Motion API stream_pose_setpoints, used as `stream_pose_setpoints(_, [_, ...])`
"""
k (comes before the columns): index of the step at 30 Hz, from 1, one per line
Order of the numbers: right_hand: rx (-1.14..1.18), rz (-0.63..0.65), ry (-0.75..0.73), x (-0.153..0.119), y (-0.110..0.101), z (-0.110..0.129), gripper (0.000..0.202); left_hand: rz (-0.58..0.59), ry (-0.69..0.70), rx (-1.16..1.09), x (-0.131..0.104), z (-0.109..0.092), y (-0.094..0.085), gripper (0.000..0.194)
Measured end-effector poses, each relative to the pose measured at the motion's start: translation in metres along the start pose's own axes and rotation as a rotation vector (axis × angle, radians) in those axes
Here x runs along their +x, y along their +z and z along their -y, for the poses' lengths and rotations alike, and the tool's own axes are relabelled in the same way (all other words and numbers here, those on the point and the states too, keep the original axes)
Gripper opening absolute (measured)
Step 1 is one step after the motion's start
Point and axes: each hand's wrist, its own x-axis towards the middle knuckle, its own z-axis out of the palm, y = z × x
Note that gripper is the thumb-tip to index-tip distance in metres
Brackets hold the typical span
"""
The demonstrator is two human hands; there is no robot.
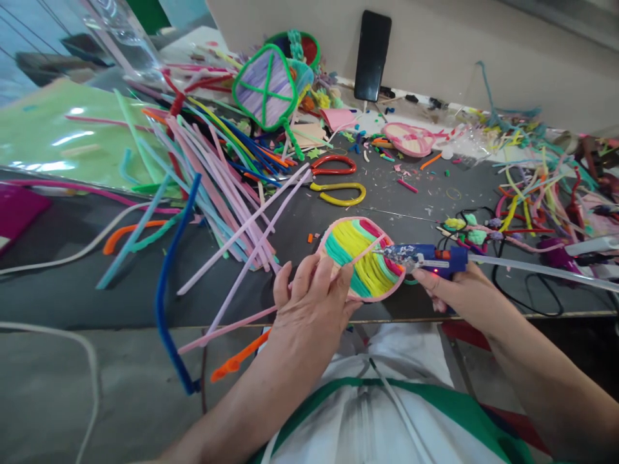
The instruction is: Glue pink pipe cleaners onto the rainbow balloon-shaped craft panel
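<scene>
A round craft piece [362, 258] with yellow, teal and magenta stripes and a pink rim lies at the table's front edge. My left hand [316, 290] grips its left side, with fingers bent over the rim. A thin pink pipe cleaner [227, 328] passes under that hand, and a pink strip crosses the piece's upper face. My right hand [454, 290] is wrapped round a blue glue gun [430, 258], whose tip meets the strip near the piece's right side. A clear glue stick sticks out of the gun's back.
Pipe cleaners [217, 187] are heaped at the left. Scissors [338, 193] with red and yellow handles lie behind the piece. A black phone [372, 57] leans on the wall. More pipe cleaners [536, 193] and cords lie at the right. A green-rimmed craft piece [265, 87] stands behind.
</scene>
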Motion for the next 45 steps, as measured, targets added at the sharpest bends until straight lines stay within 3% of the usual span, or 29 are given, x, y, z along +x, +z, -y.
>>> stream_pose_setpoints(5, [-0.003,-0.063,-0.05,0.01,-0.016,-0.002,0.049,0.023,-0.004,0.013,0.002,-0.001,-0.002,0.04])
stream_pose_setpoints(9, [0.021,-0.023,-0.037,0.015,-0.016,0.003,0.051,0.039,-0.013,0.009,0.003,-0.002,-0.004,0.039])
stream_pose_setpoints(18, [0.642,0.255,-0.043,0.005,-0.014,0.004,0.037,0.047,-0.014,0.011,0.0,-0.001,-0.001,0.04])
stream_pose_setpoints(21, [0.743,0.272,-0.025,0.006,-0.015,0.005,0.035,0.054,-0.014,0.02,0.001,-0.001,0.0,0.041])
stream_pose_setpoints(28, [0.396,0.089,-0.087,0.015,-0.01,-0.002,0.041,0.049,-0.009,0.035,0.001,-0.001,0.0,0.04])
stream_pose_setpoints(32, [0.252,0.058,-0.075,0.016,-0.009,-0.001,0.045,0.063,-0.008,0.018,0.0,0.0,-0.001,0.041])
stream_pose_setpoints(37, [0.265,0.089,-0.052,0.014,-0.009,0.006,0.044,0.068,-0.025,0.001,0.002,-0.002,-0.003,0.039])
stream_pose_setpoints(45, [0.342,0.073,-0.115,0.01,-0.009,-0.004,0.044,0.149,-0.034,0.011,0.008,-0.006,-0.012,0.04])
